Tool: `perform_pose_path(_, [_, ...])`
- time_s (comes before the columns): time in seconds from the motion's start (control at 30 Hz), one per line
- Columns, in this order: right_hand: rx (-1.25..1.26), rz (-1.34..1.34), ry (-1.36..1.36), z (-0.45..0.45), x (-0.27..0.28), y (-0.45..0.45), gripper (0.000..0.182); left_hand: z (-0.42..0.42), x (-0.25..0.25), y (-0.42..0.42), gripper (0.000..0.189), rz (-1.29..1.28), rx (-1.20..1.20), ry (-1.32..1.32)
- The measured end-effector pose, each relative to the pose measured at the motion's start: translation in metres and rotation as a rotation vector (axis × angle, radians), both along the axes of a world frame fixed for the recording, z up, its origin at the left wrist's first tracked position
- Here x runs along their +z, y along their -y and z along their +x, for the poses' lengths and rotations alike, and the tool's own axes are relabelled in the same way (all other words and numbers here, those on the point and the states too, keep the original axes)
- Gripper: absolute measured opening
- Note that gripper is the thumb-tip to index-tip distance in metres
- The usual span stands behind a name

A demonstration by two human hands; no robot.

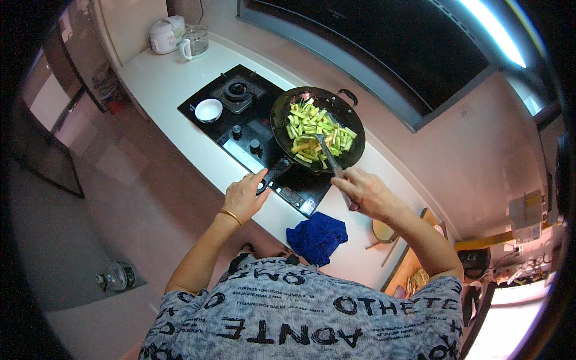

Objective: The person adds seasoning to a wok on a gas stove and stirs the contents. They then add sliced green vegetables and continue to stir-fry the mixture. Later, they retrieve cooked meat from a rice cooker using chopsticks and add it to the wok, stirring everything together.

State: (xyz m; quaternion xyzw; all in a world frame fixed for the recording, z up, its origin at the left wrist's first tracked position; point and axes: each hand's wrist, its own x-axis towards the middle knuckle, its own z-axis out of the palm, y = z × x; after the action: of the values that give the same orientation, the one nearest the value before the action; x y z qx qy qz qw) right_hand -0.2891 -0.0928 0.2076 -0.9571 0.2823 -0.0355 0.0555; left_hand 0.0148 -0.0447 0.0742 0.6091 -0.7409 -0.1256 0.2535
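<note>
A dark wok (pixel 283 108) sits on the right side of a black glass gas hob (pixel 265 123). Inside it lie many green vegetable strips (pixel 315 119), with a few yellowish pieces near the front. My right hand (pixel 366 191) grips a metal spatula (pixel 330 157), whose blade is partly hidden among the strips. The end of the wok's black handle (pixel 278 170) lies between the thumb and fingers of my left hand (pixel 245 193), which wears a gold bangle at the wrist. A second, small loop handle (pixel 348 96) is on the wok's far side.
A white bowl (pixel 209 110) rests on the hob beside the left burner (pixel 238 91). A blue cloth (pixel 318 237) lies near the counter's front edge. At right are a round container (pixel 384 231), chopsticks (pixel 390 253) and a wooden board (pixel 402 267). A rice cooker (pixel 165 35) and glass jug (pixel 196 41) stand behind.
</note>
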Motion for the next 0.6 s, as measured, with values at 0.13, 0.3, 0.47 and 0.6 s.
perform_pose_path(0.13, [-0.041, -0.023, 0.013, 0.001, -0.021, 0.012, 0.046, -0.003, 0.008, 0.000, 0.050, 0.077, -0.017, -0.002])
perform_pose_path(0.3, [-0.176, -0.118, 0.320, -0.015, -0.022, 0.041, 0.034, -0.001, 0.004, 0.000, 0.050, 0.055, -0.019, -0.024])
perform_pose_path(0.47, [-0.274, -0.116, 0.239, -0.037, -0.040, 0.056, 0.042, -0.004, 0.008, 0.000, 0.049, 0.068, -0.015, -0.029])
perform_pose_path(0.6, [-0.052, -0.106, 0.096, -0.022, -0.043, 0.034, 0.048, -0.004, 0.007, 0.000, 0.049, 0.067, -0.011, -0.027])
